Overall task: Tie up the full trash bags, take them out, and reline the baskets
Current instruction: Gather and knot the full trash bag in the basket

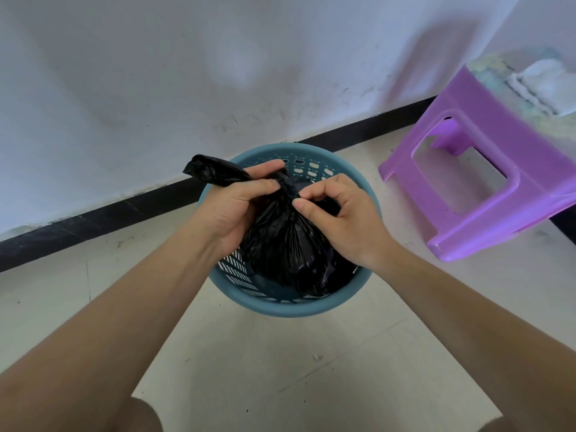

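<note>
A full black trash bag (286, 244) sits inside a round blue slotted basket (290, 308) on the floor by the wall. The bag's top is gathered into a twisted neck. My left hand (230, 207) grips that neck, and the loose end of the bag sticks out to the upper left past my fingers. My right hand (339, 213) pinches the bag plastic just right of the neck, thumb and fingers closed on it. The lower part of the bag is hidden in the basket.
A purple plastic stool (480, 182) stands to the right of the basket, with a pale cloth (542, 85) lying on its top. A white wall with a black skirting board (93, 219) runs behind the basket. The floor is pale tile.
</note>
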Action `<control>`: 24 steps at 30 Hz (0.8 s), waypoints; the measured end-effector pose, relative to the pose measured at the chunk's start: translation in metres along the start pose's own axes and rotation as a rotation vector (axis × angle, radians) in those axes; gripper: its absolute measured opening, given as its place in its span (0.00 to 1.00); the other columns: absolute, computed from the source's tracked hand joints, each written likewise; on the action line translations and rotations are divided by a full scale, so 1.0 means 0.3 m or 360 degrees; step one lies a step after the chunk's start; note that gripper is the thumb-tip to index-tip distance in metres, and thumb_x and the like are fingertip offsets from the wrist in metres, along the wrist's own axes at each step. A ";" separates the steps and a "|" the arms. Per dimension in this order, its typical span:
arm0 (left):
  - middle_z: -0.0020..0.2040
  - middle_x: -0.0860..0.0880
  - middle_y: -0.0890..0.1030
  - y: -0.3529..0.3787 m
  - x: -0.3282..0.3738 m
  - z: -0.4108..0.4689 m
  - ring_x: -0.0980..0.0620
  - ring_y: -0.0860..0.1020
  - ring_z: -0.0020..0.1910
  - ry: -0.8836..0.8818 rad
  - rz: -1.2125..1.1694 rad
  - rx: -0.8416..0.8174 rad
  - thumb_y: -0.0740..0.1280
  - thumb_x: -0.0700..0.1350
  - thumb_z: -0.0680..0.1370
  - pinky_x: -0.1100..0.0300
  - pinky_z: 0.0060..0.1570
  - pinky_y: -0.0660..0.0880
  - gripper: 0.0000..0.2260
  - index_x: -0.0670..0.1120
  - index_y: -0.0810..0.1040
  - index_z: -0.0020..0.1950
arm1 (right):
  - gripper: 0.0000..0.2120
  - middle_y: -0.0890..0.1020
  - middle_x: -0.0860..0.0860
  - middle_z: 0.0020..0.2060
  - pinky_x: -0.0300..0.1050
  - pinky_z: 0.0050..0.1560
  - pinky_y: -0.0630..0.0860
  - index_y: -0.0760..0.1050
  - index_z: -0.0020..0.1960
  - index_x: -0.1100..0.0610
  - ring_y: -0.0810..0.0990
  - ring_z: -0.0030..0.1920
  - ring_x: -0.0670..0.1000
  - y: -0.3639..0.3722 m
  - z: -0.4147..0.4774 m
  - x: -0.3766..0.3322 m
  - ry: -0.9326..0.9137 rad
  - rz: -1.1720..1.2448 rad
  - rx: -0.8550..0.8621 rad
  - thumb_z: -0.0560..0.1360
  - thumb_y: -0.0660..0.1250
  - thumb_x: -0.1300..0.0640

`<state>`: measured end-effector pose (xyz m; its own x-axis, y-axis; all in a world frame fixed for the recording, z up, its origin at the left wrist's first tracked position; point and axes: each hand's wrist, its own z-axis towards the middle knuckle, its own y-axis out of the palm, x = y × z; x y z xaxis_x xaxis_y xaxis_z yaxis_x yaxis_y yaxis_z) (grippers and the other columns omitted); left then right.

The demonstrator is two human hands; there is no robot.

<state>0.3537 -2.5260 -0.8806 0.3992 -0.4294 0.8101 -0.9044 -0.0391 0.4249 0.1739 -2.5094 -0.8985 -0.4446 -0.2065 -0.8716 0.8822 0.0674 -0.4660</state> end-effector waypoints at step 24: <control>0.42 0.47 0.84 -0.036 -0.070 0.035 0.48 0.83 0.46 0.0562 0.0792 0.0088 0.76 0.34 0.64 0.49 0.55 0.79 0.14 0.51 0.79 0.41 | 0.17 0.82 0.43 0.38 0.38 0.43 0.80 0.74 0.67 0.42 0.85 0.47 0.45 -0.042 0.008 0.053 0.0517 0.0414 -0.0496 0.80 0.68 0.53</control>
<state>0.3535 -2.5259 -0.9063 -0.0557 -0.0837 0.9949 -0.9979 0.0382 -0.0526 0.1562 -2.5159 -0.9061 -0.2858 0.1658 -0.9438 0.9039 0.3737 -0.2080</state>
